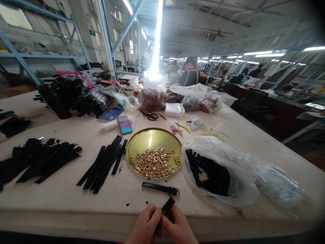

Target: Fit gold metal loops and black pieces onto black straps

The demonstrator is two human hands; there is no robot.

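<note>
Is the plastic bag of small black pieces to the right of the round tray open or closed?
Open: the plastic bag's mouth gapes, leaving the black pieces uncovered.

Gap between tray (142,140) and black strips (104,166) narrow, pen blocks; open bag (243,189) obstructs right side.

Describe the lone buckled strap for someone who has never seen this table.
Find the round gold tray. On its near side lies flat a single black strap. Unlike the plain strips just left of the tray, it has a gold buckle at its right end.
</note>
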